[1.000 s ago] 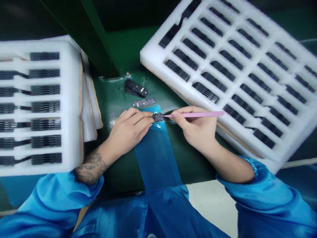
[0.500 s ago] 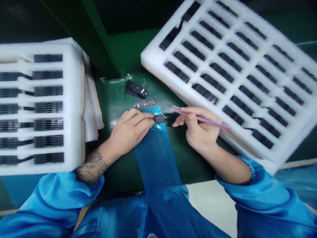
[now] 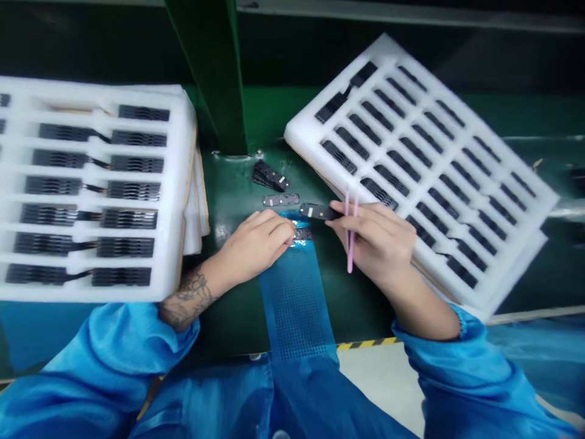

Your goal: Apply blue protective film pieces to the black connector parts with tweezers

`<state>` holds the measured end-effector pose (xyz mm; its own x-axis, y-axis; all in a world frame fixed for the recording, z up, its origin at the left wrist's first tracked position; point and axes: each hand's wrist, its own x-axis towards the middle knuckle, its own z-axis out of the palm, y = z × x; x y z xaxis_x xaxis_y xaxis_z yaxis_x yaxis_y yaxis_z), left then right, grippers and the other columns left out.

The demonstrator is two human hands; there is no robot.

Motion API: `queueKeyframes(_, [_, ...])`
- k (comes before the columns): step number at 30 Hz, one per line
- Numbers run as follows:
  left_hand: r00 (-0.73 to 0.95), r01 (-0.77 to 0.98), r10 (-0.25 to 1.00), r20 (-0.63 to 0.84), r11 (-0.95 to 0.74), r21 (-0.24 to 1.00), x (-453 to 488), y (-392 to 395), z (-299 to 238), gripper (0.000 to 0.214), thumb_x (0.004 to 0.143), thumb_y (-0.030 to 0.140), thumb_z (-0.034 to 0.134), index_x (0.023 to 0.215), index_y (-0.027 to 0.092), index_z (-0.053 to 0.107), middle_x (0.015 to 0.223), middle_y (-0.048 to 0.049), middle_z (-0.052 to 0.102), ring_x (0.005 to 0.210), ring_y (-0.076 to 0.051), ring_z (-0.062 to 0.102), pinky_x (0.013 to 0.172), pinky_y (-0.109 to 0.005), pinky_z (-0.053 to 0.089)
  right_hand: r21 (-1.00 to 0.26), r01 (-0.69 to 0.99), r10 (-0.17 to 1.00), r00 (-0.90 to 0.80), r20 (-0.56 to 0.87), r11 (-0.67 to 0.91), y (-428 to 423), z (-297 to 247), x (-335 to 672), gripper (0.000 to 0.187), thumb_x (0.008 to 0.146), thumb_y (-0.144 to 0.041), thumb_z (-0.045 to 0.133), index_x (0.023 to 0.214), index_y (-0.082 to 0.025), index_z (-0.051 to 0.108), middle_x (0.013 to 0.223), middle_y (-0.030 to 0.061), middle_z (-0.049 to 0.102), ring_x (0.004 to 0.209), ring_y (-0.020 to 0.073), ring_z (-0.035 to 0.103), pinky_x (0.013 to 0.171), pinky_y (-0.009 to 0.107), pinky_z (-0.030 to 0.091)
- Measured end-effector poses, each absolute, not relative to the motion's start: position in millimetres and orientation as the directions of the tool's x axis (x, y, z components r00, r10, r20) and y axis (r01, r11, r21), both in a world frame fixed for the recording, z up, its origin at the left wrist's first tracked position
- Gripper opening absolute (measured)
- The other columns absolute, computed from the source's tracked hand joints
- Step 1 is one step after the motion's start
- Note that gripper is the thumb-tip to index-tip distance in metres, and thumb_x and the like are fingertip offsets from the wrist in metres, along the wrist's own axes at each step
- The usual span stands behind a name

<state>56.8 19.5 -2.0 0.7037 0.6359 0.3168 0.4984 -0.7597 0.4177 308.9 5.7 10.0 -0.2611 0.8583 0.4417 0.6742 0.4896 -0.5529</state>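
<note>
The left hand [image 3: 258, 244] partly hid a small black part [image 3: 304, 234], the left foam tray [image 3: 179, 183] ran off the picture's edge, and the right foam tray [image 3: 516, 183] blurred toward its far side.

Both arms reach in from the bottom, and the two hands are close but not touching. The left hand [image 3: 256, 244] lies low with the palm down, and its fingers [image 3: 276, 227] sit side by side and point right. A dark tattoo [image 3: 189, 299] shows on the left forearm [image 3: 203, 281]. The right hand [image 3: 375, 241] is curled, with its fingers [image 3: 336, 222] bent and pinched in tight. The right forearm [image 3: 420, 308] slants down to the lower right.
</note>
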Motion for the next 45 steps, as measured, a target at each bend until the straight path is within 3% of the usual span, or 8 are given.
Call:
queueKeyframes(6, [0.715, 0.507, 0.627, 0.310, -0.770, 0.387, 55.7, 19.1, -3.3, 0.007, 0.098, 0.020, 0.058, 0.093, 0.016, 0.063, 0.108, -0.0066, 0.071, 0.098, -0.020, 0.060, 0.085, -0.035, 0.051, -0.554, 0.632, 0.841, -0.408, 0.356, 0.542, 47.1, 2.2, 274.8, 0.014, 0.096, -0.027, 0.062, 0.095, -0.028, 0.075, 0.116, 0.0039, 0.077, 0.097, 0.0254, 0.071, 0.087, 0.044, 0.057])
queueKeyframes(10, [0.713, 0.498, 0.625, 0.319, -0.771, 0.397, 56.6, 19.1, -3.1, 0.008, 0.099, 0.021, 0.057, 0.099, 0.016, 0.063, 0.108, -0.0055, 0.071, 0.098, -0.020, 0.061, 0.087, -0.034, 0.052, -0.673, 0.501, 0.839, -0.329, 0.433, 0.544, 27.0, 5.6, 285.9, 0.017, 0.095, -0.030, 0.065, 0.110, -0.030, 0.074, 0.121, 0.0040, 0.076, 0.103, 0.0246, 0.071, 0.093, 0.044, 0.057])
queueKeyframes(13, [0.694, 0.508, 0.630, 0.349, -0.771, 0.384, 57.0, 18.8, -3.9, 0.013, 0.100, 0.021, 0.056, 0.107, 0.016, 0.065, 0.112, -0.0065, 0.071, 0.102, -0.020, 0.062, 0.090, -0.035, 0.053, -0.896, 0.232, 0.924, -0.156, 0.349, 0.378, -1.1, 5.8, 301.6, 0.033, 0.101, -0.041, 0.055, 0.130, -0.031, 0.067, 0.105, 0.0059, 0.078, 0.081, 0.0205, 0.073, 0.069, 0.038, 0.060])
queueKeyframes(17, [0.670, 0.550, 0.632, 0.389, -0.775, 0.311, 57.9, 18.2, -6.0, 0.017, 0.098, 0.017, 0.056, 0.108, 0.018, 0.069, 0.120, -0.0091, 0.067, 0.104, -0.022, 0.059, 0.088, -0.036, 0.053, -0.994, -0.013, 0.986, -0.125, 0.107, 0.106, -15.0, 1.0, 310.7, 0.027, 0.097, -0.045, 0.062, 0.109, -0.027, 0.078, 0.081, 0.0035, 0.075, 0.060, 0.0151, 0.067, 0.048, 0.029, 0.054])
queueKeyframes(23, [0.697, 0.587, 0.645, 0.311, -0.764, 0.267, 61.2, 18.5, -3.5, 0.021, 0.096, 0.028, 0.062, 0.114, 0.026, 0.073, 0.132, -0.0094, 0.060, 0.107, -0.026, 0.055, 0.084, -0.041, 0.051, -0.990, 0.102, 0.963, -0.242, -0.120, -0.098, -5.4, 8.1, 312.6, 0.019, 0.081, -0.033, 0.082, 0.097, -0.022, 0.079, 0.076, 0.0016, 0.078, 0.067, 0.0166, 0.074, 0.062, 0.029, 0.062])
queueKeyframes(27, [0.713, 0.577, 0.651, 0.261, -0.756, 0.310, 63.1, 18.5, -1.9, 0.034, 0.093, 0.043, 0.067, 0.119, 0.021, 0.072, 0.132, -0.0112, 0.062, 0.107, -0.028, 0.055, 0.087, -0.045, 0.050, -0.986, 0.164, 0.962, -0.274, -0.007, 0.040, -3.2, 13.7, 314.6, 0.013, 0.080, -0.027, 0.083, 0.093, -0.023, 0.081, 0.087, 0.0024, 0.079, 0.075, 0.0166, 0.074, 0.068, 0.028, 0.062])
queueKeyframes(36, [0.678, 0.590, 0.668, 0.307, -0.744, 0.313, 65.1, 18.0, -5.9, 0.022, 0.095, 0.039, 0.066, 0.108, 0.026, 0.077, 0.124, -0.0052, 0.068, 0.099, -0.023, 0.055, 0.083, -0.040, 0.050, -0.960, 0.276, 0.995, -0.100, 0.016, 0.043, -8.4, 4.2, 307.8, 0.014, 0.076, -0.032, 0.087, 0.086, -0.025, 0.080, 0.083, 0.0010, 0.079, 0.072, 0.0176, 0.074, 0.065, 0.029, 0.061])
queueKeyframes(45, [0.671, 0.599, 0.681, 0.292, -0.731, 0.327, 65.4, 18.0, -6.5, 0.021, 0.096, 0.040, 0.064, 0.106, 0.027, 0.078, 0.123, -0.0054, 0.069, 0.098, -0.023, 0.055, 0.081, -0.039, 0.049, -0.955, 0.282, 0.990, -0.133, 0.049, 0.085, -7.7, 3.4, 307.0, 0.011, 0.077, -0.028, 0.086, 0.086, -0.024, 0.081, 0.085, 0.0003, 0.080, 0.075, 0.0167, 0.074, 0.067, 0.028, 0.060])
